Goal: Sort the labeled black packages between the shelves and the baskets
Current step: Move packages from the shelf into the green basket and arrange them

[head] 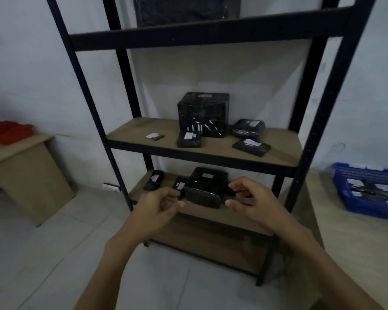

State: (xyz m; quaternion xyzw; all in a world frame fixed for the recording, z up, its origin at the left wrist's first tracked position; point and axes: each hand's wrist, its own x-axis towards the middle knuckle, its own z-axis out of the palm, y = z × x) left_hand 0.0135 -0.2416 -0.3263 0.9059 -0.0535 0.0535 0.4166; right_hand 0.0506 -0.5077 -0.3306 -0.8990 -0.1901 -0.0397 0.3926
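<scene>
A black metal rack holds labeled black packages. On the middle shelf (278,153) stand a large wrapped box (203,113), a tiny packet (155,136), a flat packet (189,138) and two more packages (248,127) (251,147). The lower shelf (202,212) carries a big package (203,189), a small labeled one (179,186) and a slim one (153,180). My left hand (164,204) hovers left of the big package with fingers curled and nothing visible in it. My right hand (251,202) is to its right, fingers bent around a dark patch I cannot identify.
A blue basket (354,198) with labeled packages sits on the floor at the right. A red basket (7,130) rests on a wooden desk (20,166) at the left. Another dark package (188,10) sits on the top shelf. Pale tiled floor lies below.
</scene>
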